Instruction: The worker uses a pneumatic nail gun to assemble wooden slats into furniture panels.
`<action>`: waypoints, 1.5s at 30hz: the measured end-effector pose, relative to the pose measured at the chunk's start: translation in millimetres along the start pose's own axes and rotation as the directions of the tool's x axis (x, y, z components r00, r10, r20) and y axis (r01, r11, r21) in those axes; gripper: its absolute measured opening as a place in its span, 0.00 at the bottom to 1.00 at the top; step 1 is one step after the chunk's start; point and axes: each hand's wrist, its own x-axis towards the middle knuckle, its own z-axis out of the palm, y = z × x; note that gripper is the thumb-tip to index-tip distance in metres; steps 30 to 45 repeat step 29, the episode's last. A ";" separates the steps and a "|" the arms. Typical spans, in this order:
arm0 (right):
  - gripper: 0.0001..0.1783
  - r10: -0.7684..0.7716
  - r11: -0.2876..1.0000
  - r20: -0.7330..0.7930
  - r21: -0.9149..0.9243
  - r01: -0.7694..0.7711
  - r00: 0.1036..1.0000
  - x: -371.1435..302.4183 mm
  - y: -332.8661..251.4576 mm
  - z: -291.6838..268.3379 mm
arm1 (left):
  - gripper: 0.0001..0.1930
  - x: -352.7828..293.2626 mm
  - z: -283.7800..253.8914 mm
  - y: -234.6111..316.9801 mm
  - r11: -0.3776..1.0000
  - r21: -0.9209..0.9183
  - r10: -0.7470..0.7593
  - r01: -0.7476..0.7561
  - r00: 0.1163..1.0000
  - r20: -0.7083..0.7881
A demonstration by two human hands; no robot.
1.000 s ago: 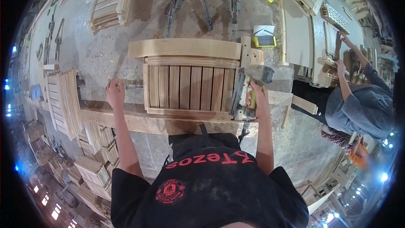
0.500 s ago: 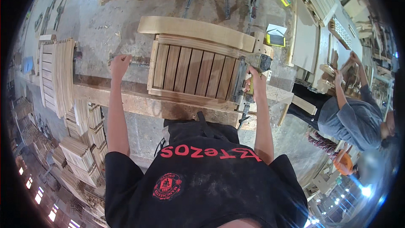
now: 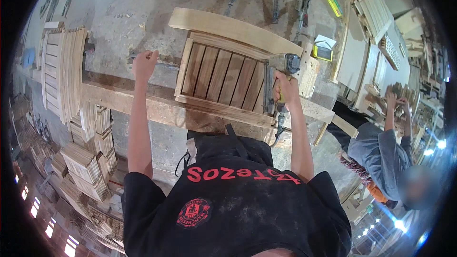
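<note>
A slatted wooden panel (image 3: pixel 223 74) lies at the middle of the workbench, with dark gaps between its brown slats and paler rails around them. Along its far side rests a wide, curved pale board (image 3: pixel 233 28). My right hand (image 3: pixel 287 89) is wrapped round the grip of a nail gun (image 3: pixel 285 61), held over the panel's right end. Left of the panel, my left hand (image 3: pixel 145 65) is closed in a fist beside a metal bar (image 3: pixel 167 63) that runs toward the frame. What the fist holds, if anything, is hidden.
Stacked slatted panels (image 3: pixel 64 74) stand on the left. Several bar clamps (image 3: pixel 301 16) lie at the far side. A yellow-edged box (image 3: pixel 322 53) sits right of the curved board. At the right, a co-worker in a grey top (image 3: pixel 381 147) handles wood. A thick beam (image 3: pixel 128 97) runs along the near edge.
My right hand has raised the nail gun from beside the panel to over its right end. My left hand stays closed. The view has shifted slightly, and the co-worker has moved.
</note>
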 end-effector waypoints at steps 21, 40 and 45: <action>0.18 -0.046 0.977 0.250 -0.190 0.095 0.967 5.1 -60.8 177.5 | 0.18 -10.7 -2.0 5.3 0.986 -0.165 -0.028 0.010 0.994 -0.109; 0.15 0.016 0.940 0.292 -0.330 0.085 0.956 -2.6 -44.1 221.3 | 0.19 -12.9 -4.1 0.9 0.993 -0.115 -0.002 -0.004 0.999 -0.050; 0.15 0.016 0.940 0.292 -0.330 0.085 0.956 -2.6 -44.1 221.3 | 0.19 -12.9 -4.1 0.9 0.993 -0.115 -0.002 -0.004 0.999 -0.050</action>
